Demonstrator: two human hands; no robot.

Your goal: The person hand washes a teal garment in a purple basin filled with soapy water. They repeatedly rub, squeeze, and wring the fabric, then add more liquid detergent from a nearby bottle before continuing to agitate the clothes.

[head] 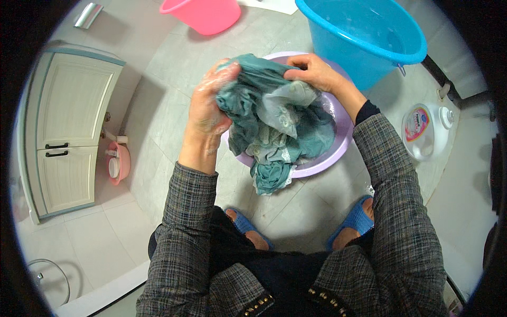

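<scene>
Wet green cloth with paler parts and white lace edging [257, 79] is bunched up between both hands. My left hand [212, 99], wet with some suds, grips its left side. At the upper right, my right hand [313, 73] pinches the fabric between thumb and fingers. Beneath lies a lilac plastic basin [342, 152] on the floor, largely covered by the cloth. Part of the cloth hangs over the basin's near rim.
A large blue plastic tub [356, 43] with water stands behind the basin, a pink tub [206, 16] farther left. A detergent jug [424, 130] is at right. A white cabinet [75, 103] and small pink basin [124, 164] are left. Blue slippers [358, 218] flank the near floor.
</scene>
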